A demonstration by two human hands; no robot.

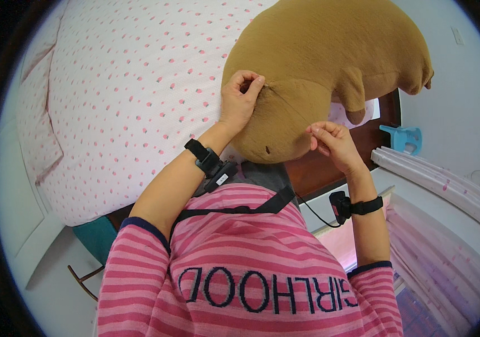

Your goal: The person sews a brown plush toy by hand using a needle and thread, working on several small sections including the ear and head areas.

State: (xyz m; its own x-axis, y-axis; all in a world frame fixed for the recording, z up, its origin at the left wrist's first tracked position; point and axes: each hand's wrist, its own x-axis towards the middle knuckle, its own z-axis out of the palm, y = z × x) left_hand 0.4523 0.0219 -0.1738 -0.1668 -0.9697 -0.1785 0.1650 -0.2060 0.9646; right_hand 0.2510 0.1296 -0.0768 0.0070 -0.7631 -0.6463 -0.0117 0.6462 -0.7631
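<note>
A large brown plush animal (313,39) lies on the bed, its rounded head end toward me. My left hand (240,98) is closed in a pinch on its fabric, beside a small rough spot at the seam. From that spot a thin dark thread (293,108) runs across the plush toward my right hand (332,143). That hand is raised just off the plush's right side, thumb and forefinger pressed together at the thread's end. Whether a needle is also between those fingers is too small to tell.
Under the plush, the bed (139,84) has a white cover with small pink strawberries; pillows (40,112) lie at its left. At the right are a light-blue plastic stool (405,139), a rolled patterned sheet (442,180) and a sheer pink curtain (431,241). A black cable (318,215) hangs near my right wrist.
</note>
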